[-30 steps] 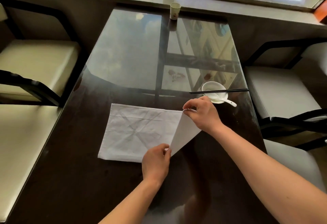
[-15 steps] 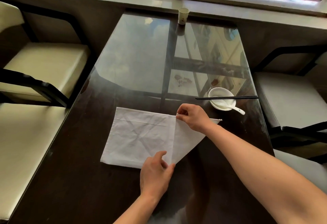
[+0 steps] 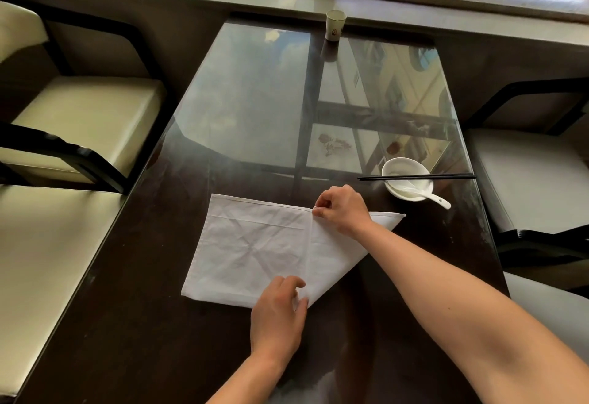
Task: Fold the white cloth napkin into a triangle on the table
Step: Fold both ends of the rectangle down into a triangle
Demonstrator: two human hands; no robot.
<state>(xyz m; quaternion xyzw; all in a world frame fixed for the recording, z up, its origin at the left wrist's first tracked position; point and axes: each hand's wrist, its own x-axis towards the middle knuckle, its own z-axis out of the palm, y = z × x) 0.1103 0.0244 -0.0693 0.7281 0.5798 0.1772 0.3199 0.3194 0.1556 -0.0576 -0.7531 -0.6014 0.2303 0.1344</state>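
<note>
Lying flat on the dark glass-topped table (image 3: 134,324), the white cloth napkin (image 3: 255,247) is seen near the front edge, with a flap on its right side turned over along a crease that runs from the far hem to the near corner. The far end of that crease is pinched between the thumb and forefinger of the right hand (image 3: 342,210), the fingers closed on the cloth. The near end is pressed down by the left hand (image 3: 277,311), its fingers together and laid flat on the corner rather than clamped round it.

The main risk is judged to be a crooked fold. If the pinched end is drawn sideways while the near end is only pressed, the crease may be skewed and the edges left unmatched, so that no clean triangle is formed. The glass looks slick, so the whole napkin may be slid if the pressing hand is lifted too soon. The old wrinkles in the cloth may also pull the fold off its line.

A small bowl (image 3: 404,174) with a spoon (image 3: 427,195) and chopsticks (image 3: 414,176) is set near the right forearm, and it may be knocked by a wide sweep.
</note>
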